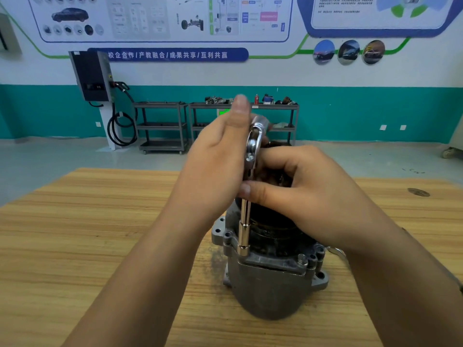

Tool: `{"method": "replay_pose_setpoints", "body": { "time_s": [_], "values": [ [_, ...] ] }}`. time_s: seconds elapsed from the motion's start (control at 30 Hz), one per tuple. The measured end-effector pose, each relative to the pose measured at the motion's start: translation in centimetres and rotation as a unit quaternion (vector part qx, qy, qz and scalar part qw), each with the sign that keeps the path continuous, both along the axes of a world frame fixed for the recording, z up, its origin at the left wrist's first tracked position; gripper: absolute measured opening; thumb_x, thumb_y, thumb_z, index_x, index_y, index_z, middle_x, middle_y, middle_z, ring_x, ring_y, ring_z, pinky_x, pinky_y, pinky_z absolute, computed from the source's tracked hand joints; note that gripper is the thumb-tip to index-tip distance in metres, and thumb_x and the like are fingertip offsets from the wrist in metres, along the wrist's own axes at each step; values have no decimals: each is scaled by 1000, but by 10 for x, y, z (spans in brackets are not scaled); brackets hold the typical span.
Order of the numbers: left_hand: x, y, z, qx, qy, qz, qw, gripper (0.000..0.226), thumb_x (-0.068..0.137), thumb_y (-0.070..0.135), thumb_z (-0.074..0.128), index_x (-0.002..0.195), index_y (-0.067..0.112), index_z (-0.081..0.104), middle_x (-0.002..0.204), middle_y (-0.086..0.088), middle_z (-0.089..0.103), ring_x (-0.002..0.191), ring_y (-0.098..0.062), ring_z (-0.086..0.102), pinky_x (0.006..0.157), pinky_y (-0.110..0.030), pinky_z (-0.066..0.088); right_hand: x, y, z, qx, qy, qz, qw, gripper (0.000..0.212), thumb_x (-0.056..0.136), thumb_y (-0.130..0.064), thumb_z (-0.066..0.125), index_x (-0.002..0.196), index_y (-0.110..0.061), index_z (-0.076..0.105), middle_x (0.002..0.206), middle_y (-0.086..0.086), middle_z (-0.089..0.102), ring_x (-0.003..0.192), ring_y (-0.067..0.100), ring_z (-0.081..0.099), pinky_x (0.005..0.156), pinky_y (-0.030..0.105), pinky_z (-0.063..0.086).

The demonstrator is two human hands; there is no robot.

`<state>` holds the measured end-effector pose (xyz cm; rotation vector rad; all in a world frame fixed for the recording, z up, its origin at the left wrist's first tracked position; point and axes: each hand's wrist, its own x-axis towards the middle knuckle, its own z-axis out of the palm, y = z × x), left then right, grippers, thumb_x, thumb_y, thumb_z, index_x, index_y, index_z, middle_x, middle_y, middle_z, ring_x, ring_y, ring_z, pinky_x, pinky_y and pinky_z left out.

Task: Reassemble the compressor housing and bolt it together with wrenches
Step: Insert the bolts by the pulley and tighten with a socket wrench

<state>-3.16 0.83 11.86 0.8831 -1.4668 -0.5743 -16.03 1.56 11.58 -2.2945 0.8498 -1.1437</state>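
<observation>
Two hands are counted: one left hand [218, 156] and one right hand [313, 194]. One wrench [253, 146], one compressor housing [270, 284] and one tabletop [100, 234] are seen. Far off, two shelf carts [162, 125] [292, 121] and one charging unit [91, 76] at the left are counted, with three round pictures [324, 51] [348, 51] [373, 51] and two wall sockets [383, 127] [402, 127] at the right.
</observation>
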Motion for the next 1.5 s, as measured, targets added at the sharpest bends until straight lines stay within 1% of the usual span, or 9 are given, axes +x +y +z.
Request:
{"method": "replay_pose_setpoints", "body": {
  "time_s": [0.13,0.27,0.4,0.67,0.9,1.1,1.23,1.33,1.5],
  "values": [
    [10,-1,-31,31,-32,63,997,62,78,70,20,104,31,61,93,16,66,90,11,58,70,-11,43,-4,-1,2,3,-39,-19,999,11,82,-31,68,83,-20,70,79,1,70,74,14,66,72,37,55],
    [30,11,-82,134,-149,-13,980,90,67,89,24,139,34,27,143,17,36,128,8,34,107,-25,34,-11,-1,5,24,-147,-20,989,22,72,-41,65,77,-20,68,77,1,69,71,14,66,65,23,52],
    [25,24,-112,204,-233,-41,950,118,37,97,46,135,53,-2,145,28,13,132,8,16,100,-9,19,-14,-5,6,24,-173,-23,984,27,76,-41,63,76,-14,67,72,11,64,61,9,58,57,18,47],
    [13,25,-112,171,-185,8,968,72,42,72,66,102,64,28,113,41,31,96,34,29,73,5,32,-38,-7,15,37,-155,-42,986,22,88,-25,60,69,-20,68,61,-7,59,55,0,50,55,8,40],
    [34,2,-109,204,-178,-76,960,104,35,72,77,128,51,35,128,29,49,119,9,44,98,-17,39,-48,-12,16,46,-130,-40,990,26,90,-26,58,67,-20,68,62,-6,57,56,1,48,55,10,40],
    [49,-15,-109,220,-161,-108,956,96,36,81,71,121,64,28,124,43,37,113,25,34,85,-1,34,-48,-12,15,40,-84,-19,995,21,89,-23,58,71,-23,68,63,-15,63,58,-6,54,55,7,40],
    [49,-21,-113,214,-117,-84,966,60,72,40,70,124,47,40,124,27,51,121,8,46,83,-4,40,-41,-14,11,53,-81,-8,995,21,91,-21,56,73,-24,66,58,-19,62,56,-7,55,55,8,39],
    [46,-19,-113,231,-88,-68,967,45,86,12,63,122,34,48,115,13,62,102,11,58,74,-6,46,-37,-15,9,63,-66,-4,996,21,92,-22,56,73,-22,66,53,-18,58,52,-5,51,51,8,37],
    [74,-5,-101,214,-272,60,936,24,86,22,66,106,37,62,95,21,66,87,15,58,70,-2,43,-35,-17,6,61,-55,-9,997,22,91,-26,56,71,-23,66,52,-17,56,51,-3,48,51,10,36]
  ]
}}
